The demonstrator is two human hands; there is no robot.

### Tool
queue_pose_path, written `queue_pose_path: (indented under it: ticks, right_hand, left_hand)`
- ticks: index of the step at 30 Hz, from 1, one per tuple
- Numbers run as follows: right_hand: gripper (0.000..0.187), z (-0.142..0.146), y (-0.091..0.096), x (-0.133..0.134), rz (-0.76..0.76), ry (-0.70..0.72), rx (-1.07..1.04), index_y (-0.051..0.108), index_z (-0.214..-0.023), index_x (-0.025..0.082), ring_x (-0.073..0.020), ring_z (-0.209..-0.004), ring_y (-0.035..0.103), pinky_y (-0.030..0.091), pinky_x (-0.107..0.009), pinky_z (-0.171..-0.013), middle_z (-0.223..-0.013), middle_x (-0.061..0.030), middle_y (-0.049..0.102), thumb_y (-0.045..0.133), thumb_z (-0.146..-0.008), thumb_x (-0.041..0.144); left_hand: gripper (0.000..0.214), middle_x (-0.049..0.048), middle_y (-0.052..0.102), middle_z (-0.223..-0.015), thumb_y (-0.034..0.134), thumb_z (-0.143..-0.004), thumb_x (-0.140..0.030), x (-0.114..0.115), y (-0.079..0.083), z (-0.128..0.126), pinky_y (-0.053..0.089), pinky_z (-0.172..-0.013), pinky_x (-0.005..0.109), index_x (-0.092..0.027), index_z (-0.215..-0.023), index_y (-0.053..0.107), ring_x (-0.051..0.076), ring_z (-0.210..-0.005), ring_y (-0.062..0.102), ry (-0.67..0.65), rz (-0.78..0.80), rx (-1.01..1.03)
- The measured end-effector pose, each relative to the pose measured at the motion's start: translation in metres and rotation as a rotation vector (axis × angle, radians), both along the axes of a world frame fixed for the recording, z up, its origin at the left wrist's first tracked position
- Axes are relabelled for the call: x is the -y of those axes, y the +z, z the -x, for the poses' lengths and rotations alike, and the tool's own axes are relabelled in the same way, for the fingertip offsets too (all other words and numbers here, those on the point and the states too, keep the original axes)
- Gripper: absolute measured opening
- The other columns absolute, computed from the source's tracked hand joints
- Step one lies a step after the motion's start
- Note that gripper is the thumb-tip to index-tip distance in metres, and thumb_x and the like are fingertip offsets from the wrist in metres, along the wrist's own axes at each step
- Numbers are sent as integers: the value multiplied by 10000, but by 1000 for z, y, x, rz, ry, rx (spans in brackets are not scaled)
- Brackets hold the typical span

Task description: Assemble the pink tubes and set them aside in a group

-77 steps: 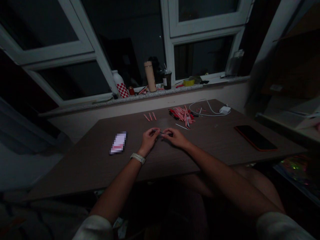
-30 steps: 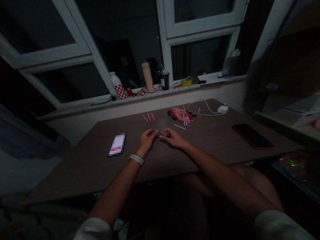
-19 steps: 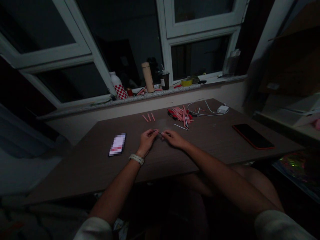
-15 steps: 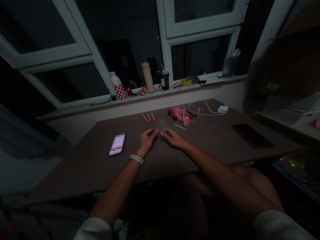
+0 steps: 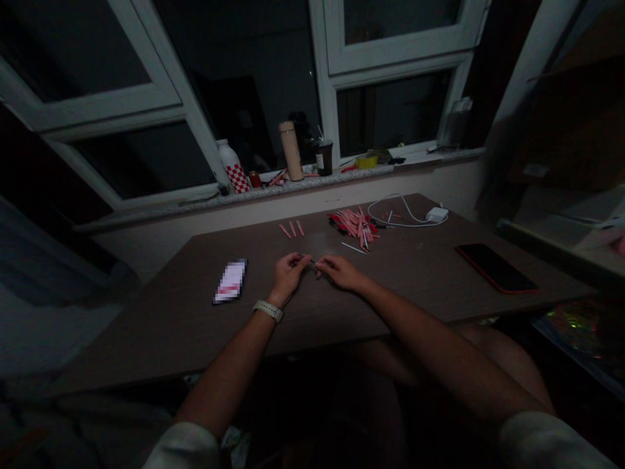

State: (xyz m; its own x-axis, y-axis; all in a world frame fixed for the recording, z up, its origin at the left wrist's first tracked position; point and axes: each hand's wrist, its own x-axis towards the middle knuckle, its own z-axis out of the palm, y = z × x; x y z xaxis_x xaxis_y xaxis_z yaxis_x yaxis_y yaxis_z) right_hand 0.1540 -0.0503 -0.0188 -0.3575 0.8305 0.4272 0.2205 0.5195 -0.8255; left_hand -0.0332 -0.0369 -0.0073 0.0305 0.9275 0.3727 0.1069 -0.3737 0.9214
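Left hand [image 5: 288, 277] and right hand [image 5: 340, 273] close together, both pinching a thin dark rod [image 5: 312, 262] between the fingertips, level with the knuckles; rod's exact type too small to tell; pile of pink-red pen parts [image 5: 354, 228] just ahead of right hand; three pink tubes [image 5: 291, 228] ahead of left hand; blurred packet [image 5: 229, 281] left of left hand; black phone [image 5: 495, 268] well right, all on brown table [image 5: 146, 339].

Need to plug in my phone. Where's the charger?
In the head view, the white charger sits right of centre near the table's far edge, its cable looped beside the pink pen parts.
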Motion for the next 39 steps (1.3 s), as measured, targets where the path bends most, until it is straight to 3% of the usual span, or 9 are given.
queue_pose_path:
  ticks: [3, 6, 10, 14, 18, 21, 27, 39]
  right_hand:
    - [419, 0, 2, 1, 2, 8, -11, 661, -759, 188, -156, -721, 594, 429, -268, -728, -762, -27, 681, 500, -966, 515]
    - [431, -1, 3, 0, 7, -22, -32, 656, -742, 186, -165, -729, 601, 434, -277, -748, -759, -34, 681, 485, -972, 507]
    - [381, -4, 5, -2, 33, -126, -58, 639, -752, 189, -169, -739, 609, 439, -273, -733, -760, -39, 687, 499, -963, 473]
    - [321, -6, 3, -5, 66, -189, -76, 628, -776, 192, -165, -734, 611, 444, -265, -713, -753, -34, 691, 532, -942, 450]
    - [315, -7, -1, -8, 75, -217, -83, 633, -828, 196, -167, -726, 616, 449, -270, -703, -747, -25, 689, 539, -933, 478]
    - [334, -9, -3, -9, 75, -233, -82, 626, -841, 202, -170, -726, 621, 455, -276, -703, -746, -20, 689, 529, -932, 509]
    - [361, -10, -2, -9, 84, -247, -70, 613, -846, 206, -173, -730, 629, 459, -281, -710, -739, -15, 689, 529, -921, 550]
    - [369, -12, -5, -11, 79, -238, -18, 617, -843, 202, -180, -755, 644, 470, -296, -755, -747, -23, 690, 527, -920, 551]
  left_hand:
    - [356, 19, 666, -706, 805, -705, -500, -1, -1, -1, 434, -638, 247, -162, -714, 695, 140, -663, 582, -8, 9, 3]
    - [393, 33, 687, -763, 775, -736, -535, -2, 3, -1, 433, -638, 253, -154, -819, 726, 149, -679, 588, 25, 4, 11]
    - [432, 73, 715, -889, 639, -856, -554, -7, 11, 11, 462, -714, 281, -150, -976, 734, 187, -788, 621, 248, -111, -34]
    - [312, 89, 699, -903, 601, -893, -440, -14, 10, 30, 465, -784, 341, -158, -946, 722, 219, -802, 608, 426, -218, -348]
    - [203, 110, 682, -979, 609, -878, -346, -11, 0, 33, 420, -931, 414, -178, -867, 722, 276, -975, 583, 339, -322, -720]
    - [187, 115, 669, -1022, 655, -852, -363, -5, -3, 28, 406, -918, 436, -192, -860, 731, 305, -1021, 543, 284, -311, -841]
    - [139, 111, 643, -1114, 712, -815, -345, 0, -4, 23, 373, -889, 450, -226, -874, 750, 344, -1117, 479, 220, -268, -896]
    - [119, 111, 652, -1128, 673, -858, -311, 1, -7, 19, 365, -892, 447, -229, -894, 751, 336, -1114, 485, 138, -248, -920]
